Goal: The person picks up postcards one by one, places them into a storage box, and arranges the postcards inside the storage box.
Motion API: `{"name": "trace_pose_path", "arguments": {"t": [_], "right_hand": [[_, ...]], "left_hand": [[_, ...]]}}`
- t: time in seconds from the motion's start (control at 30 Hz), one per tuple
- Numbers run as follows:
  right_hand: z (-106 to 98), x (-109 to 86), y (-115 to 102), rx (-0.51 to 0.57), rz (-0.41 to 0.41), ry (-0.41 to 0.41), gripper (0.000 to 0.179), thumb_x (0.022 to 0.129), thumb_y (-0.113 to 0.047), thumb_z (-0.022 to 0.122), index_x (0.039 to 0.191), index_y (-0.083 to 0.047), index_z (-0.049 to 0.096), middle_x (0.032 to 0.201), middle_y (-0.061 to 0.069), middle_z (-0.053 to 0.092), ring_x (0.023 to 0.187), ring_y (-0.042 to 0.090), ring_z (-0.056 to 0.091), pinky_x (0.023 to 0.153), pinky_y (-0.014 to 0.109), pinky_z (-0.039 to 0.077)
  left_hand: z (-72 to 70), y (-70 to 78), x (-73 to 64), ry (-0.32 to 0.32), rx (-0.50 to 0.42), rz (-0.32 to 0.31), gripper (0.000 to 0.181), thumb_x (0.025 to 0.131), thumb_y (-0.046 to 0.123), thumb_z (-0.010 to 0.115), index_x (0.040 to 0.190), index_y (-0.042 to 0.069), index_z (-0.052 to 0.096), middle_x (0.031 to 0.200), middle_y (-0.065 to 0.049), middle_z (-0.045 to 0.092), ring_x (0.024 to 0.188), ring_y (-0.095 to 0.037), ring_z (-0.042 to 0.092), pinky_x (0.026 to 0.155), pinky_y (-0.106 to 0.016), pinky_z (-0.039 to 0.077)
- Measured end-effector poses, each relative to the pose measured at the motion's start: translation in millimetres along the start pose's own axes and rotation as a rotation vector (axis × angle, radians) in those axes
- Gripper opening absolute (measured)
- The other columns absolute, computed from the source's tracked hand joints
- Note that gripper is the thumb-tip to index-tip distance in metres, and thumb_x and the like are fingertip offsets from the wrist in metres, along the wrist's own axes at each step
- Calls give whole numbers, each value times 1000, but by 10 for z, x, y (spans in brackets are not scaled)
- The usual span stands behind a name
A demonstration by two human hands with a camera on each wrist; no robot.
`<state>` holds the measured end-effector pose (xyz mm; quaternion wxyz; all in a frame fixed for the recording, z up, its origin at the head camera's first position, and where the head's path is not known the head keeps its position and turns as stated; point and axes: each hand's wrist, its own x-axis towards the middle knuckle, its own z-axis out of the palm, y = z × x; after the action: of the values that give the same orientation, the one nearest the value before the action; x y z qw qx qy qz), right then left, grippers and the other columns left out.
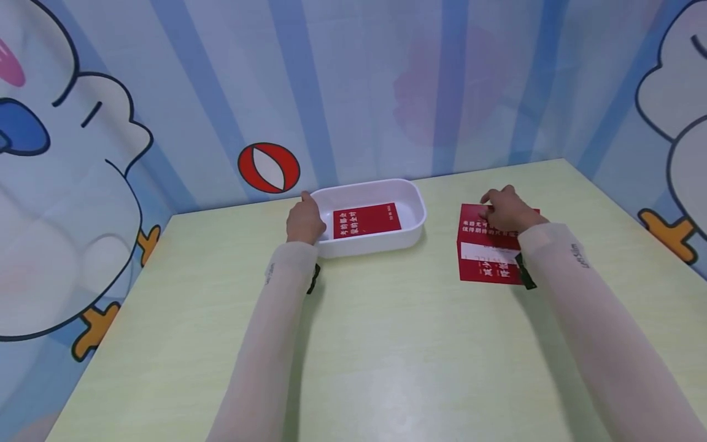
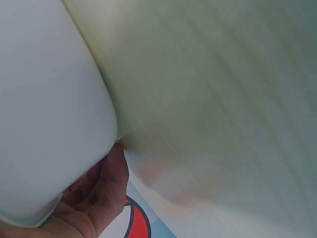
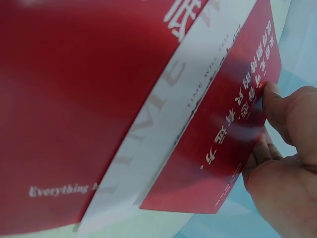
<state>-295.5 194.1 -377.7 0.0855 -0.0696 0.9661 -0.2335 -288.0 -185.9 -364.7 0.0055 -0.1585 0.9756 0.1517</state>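
Our left hand (image 1: 305, 220) grips the white tray (image 1: 371, 244) just to its right, which holds a red card (image 1: 367, 221). Our right hand (image 1: 510, 210) pinches the printed sheet (image 1: 476, 229) beneath it. We judge this a pick-up; the next move calls for lifting.

My left hand (image 2: 94, 206) holds a smooth white tub (image 2: 49, 89), curled fingers (image 2: 117, 171) touching it near a rounded corner. The tub fills the space above and left of my fingers; a greenish, streaked tabletop (image 2: 198, 99) spreads to their right. Just beneath them, part of a red-and-white print (image 2: 141, 223) shows.
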Motion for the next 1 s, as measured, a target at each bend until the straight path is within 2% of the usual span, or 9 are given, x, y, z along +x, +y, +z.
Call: {"name": "trace_pose_path", "arguments": {"t": [0.17,0.27,0.33,0.67,0.8,1.0], "right_hand": [[11,8,-1,10,-30,22,50,100,-19,56,142,5,42,135,32,35,118,45,39,107,65,40],[6,15,0,-5,-35,28,50,100,-21,55,142,3,41,138,32,42,120,47,41,111,69,29],[-2,13,-2,-24,-26,31,49,100,-22,54,141,1,39,138,32,46,122,49,41,109,73,21],[-14,42,41,-66,37,35,49,103,-35,43,145,-14,32,137,34,44,125,61,32,103,84,8],[-24,41,33,-34,52,26,50,102,-34,43,147,-15,29,139,34,39,128,62,29,104,85,6],[-46,60,2,44,46,37,53,102,-33,43,149,-15,26,145,35,33,129,61,27,103,85,14]], "left_hand": [[8,-11,-1,-1,-2,-3,93,90,10,71,160,9,10,142,-14,55,129,-30,56,110,-44,47],[16,-15,-1,-2,1,-4,93,90,10,71,160,9,9,142,-14,55,129,-29,56,110,-44,47],[20,-14,0,-2,1,-5,94,90,10,71,160,9,9,143,-14,55,129,-30,55,110,-44,47],[27,-15,19,20,-3,2,94,88,10,73,159,9,12,140,-15,56,128,-31,57,108,-45,49],[21,-14,24,20,2,0,93,88,10,73,159,9,12,140,-15,57,128,-31,57,108,-44,49],[20,-8,12,22,-10,-5,93,88,10,73,159,9,14,140,-14,57,127,-30,58,107,-45,50]]}}
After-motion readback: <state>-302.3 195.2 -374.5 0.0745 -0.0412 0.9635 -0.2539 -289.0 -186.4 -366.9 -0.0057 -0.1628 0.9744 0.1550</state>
